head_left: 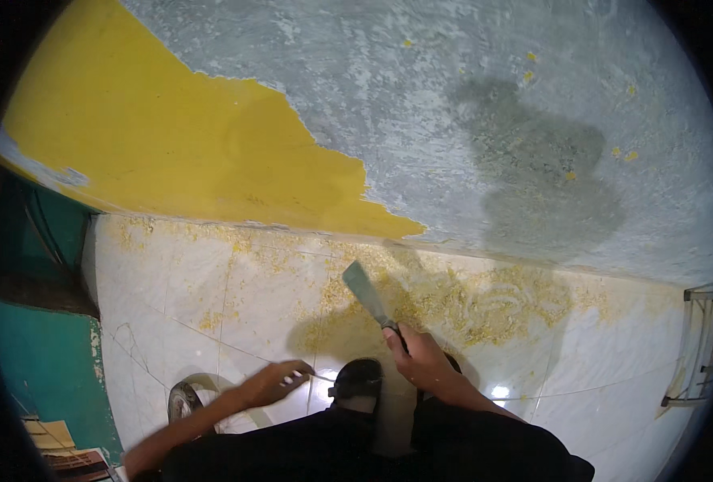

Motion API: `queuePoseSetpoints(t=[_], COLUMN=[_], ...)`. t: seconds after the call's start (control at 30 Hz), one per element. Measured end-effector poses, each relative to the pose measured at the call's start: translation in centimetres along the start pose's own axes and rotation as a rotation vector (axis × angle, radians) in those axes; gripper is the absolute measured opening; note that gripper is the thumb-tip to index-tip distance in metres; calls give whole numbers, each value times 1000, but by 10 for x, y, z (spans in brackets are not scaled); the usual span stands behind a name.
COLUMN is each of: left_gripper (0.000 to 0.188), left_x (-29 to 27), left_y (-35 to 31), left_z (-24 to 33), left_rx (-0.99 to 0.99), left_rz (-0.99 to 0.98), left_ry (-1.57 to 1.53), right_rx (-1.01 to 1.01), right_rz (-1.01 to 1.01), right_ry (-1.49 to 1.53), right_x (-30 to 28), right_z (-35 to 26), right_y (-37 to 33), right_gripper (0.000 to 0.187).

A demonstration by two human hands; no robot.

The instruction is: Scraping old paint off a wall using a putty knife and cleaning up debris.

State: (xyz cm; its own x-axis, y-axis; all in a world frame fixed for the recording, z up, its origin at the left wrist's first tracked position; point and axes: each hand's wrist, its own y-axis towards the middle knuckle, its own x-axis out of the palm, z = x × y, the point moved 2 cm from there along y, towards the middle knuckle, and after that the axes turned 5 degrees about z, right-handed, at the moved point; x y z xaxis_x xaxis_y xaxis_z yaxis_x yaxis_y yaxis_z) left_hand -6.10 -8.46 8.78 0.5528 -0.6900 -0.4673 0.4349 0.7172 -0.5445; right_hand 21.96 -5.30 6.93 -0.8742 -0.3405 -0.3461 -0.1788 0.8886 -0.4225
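My right hand (422, 360) grips the dark handle of a flat metal scraper (364, 291); its blade points up and left, away from the wall. The wall ahead is bare grey plaster (485, 120) on the right, with yellow paint (171, 153) still covering its left part. My left hand (274, 382) hangs lower left with fingers loosely curled around something thin that I cannot make out. Yellow paint flakes (469, 301) lie scattered on the white tiled floor (212, 321) along the wall's foot. A black shoe (358, 379) shows between my hands.
A green door or panel (39, 337) stands at the left. A roll-like round object (189, 398) lies on the floor at lower left, beside papers (67, 458). A metal frame (702, 345) stands at the right edge. My shadow falls on the grey wall.
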Motion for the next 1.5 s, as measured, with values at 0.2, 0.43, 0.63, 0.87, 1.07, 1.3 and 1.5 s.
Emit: queuePoseSetpoints(t=[0.2, 0.43, 0.63, 0.87, 1.07, 1.3, 1.5], left_gripper=[24, 39, 47, 60, 40, 35, 39], left_x=[-125, -116, -28, 48, 34, 24, 3], left_y=[-16, 57, 138, 186, 197, 188, 183], left_z=[99, 121, 180, 239, 225, 218, 204], left_rx=[-199, -234, 216, 222, 507, 558, 526], left_rz=[-119, -10, 224, 374, 440, 159, 288], left_ry=[576, 517, -714, -1559, -1931, -2072, -2099], right_rx=[-189, -307, -292, -424, -300, -166, -245], right_rz=[-118, 50, 492, 583, 428, 487, 488], right_ry=[-245, 110, 89, -393, -445, -512, -552], right_x=[27, 28, -32, -110, -106, -92, -79], right_z=[2, -17, -33, -26, -55, -71, -87], right_y=[-5, 7, 1, -6, -10, -12, 2], right_gripper=[36, 26, 16, 12, 11, 10, 11])
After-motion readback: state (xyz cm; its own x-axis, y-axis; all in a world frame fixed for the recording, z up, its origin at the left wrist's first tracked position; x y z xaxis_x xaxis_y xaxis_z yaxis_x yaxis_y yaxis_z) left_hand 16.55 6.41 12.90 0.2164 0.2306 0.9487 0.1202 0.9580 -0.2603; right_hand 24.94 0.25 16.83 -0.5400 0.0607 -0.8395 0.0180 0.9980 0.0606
